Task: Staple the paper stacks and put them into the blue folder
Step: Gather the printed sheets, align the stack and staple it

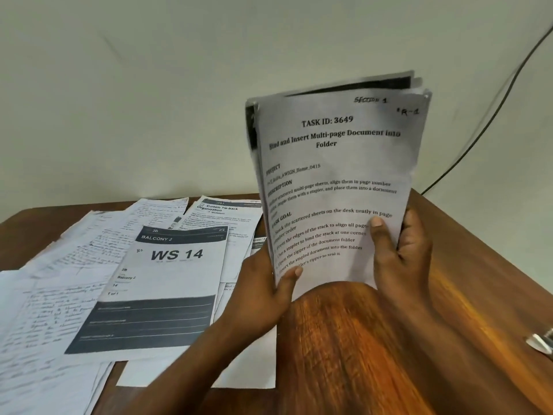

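While upright, paper stack (pixel 338 181) gripped by left hand (pixel 263 295), right hand (pixel 401 250) fingers.

Wooden table (pixel 344 339), reddish-brown, with strong grain and a glossy top; far edge set against the wall. Plain pale wall (pixel 149 100) behind, greenish-white, with faint marks. Thin black cable (pixel 490 121) hanging along the wall, from the upper right down toward the far right corner of the table. At the right edge of the table, a small silvery object (pixel 541 344), cut off by the frame, too blurred to identify.
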`<state>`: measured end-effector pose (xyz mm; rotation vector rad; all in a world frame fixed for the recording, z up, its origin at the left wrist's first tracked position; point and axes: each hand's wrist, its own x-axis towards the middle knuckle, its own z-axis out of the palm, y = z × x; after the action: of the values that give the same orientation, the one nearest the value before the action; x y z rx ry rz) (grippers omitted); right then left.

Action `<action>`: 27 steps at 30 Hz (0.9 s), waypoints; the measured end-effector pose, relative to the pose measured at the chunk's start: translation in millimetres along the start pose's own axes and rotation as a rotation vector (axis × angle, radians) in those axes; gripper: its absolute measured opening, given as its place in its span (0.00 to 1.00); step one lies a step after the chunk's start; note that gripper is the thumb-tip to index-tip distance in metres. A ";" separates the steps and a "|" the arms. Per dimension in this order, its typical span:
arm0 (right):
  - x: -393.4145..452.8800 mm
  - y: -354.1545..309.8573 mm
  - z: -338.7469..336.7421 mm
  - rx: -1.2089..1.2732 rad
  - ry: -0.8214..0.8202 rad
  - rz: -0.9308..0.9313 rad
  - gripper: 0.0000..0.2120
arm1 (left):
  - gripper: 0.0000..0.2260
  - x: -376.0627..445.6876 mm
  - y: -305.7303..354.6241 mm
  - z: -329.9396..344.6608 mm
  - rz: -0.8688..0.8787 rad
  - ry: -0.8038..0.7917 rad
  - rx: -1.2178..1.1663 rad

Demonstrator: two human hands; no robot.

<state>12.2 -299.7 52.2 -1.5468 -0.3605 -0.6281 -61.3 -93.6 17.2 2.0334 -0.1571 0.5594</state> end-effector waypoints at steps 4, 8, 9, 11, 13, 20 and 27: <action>-5.2 17.1 5.2 0.014 -0.041 0.134 0.14 | 0.22 -4.6 -18.1 4.6 -0.069 -0.100 0.026; -6.4 28.6 10.4 0.059 -0.022 0.209 0.13 | 0.19 -5.7 -24.6 7.2 -0.091 -0.122 0.017; -6.7 28.6 10.9 0.064 -0.019 0.213 0.11 | 0.17 -5.5 -24.0 7.2 -0.090 -0.114 0.019; -6.5 24.9 10.9 0.087 -0.011 0.218 0.10 | 0.13 -4.6 -21.9 6.0 -0.077 -0.085 0.029; -5.3 22.0 9.8 0.120 0.005 0.215 0.10 | 0.12 -3.4 -21.7 5.2 -0.062 -0.048 0.021; -17.9 31.1 20.5 0.122 -0.102 0.327 0.09 | 0.10 -7.9 -32.1 6.8 -0.134 -0.142 0.096; -17.1 35.0 21.3 0.136 -0.148 0.351 0.12 | 0.15 -8.3 -25.3 2.7 -0.243 -0.126 0.221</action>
<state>22.6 -279.2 14.1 -1.4829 -0.2298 -0.2119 -59.3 -84.0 -7.8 2.2633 0.0808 0.3072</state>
